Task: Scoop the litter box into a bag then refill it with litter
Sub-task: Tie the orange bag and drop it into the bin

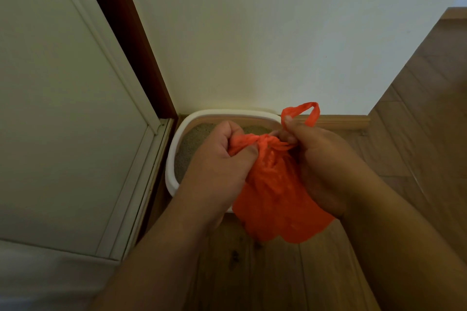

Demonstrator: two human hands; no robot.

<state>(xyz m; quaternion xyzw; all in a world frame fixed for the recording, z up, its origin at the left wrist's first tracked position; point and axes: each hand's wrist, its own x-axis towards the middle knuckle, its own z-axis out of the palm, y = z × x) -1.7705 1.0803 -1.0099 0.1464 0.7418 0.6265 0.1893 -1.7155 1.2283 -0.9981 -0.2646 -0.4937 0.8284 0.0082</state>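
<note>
Both hands clench on an orange plastic bag held in the air in front of the person. The left hand is curled tight, its thumb and fingers pinching the gathered plastic on the left side of the bag's neck. The right hand grasps the other side, its fingertips pinching one handle so that the handle loop stands up above the knuckles. Between the two hands the neck of the bag is bunched into a twisted knot. Below the knot the bag hangs full and rounded, its bottom above the wooden floor.

Just behind the hands sits the white litter box, pushed into the corner against the pale wall and beside a white door with a dark frame. Grey litter shows inside the box, partly hidden by the left hand and the bag.
</note>
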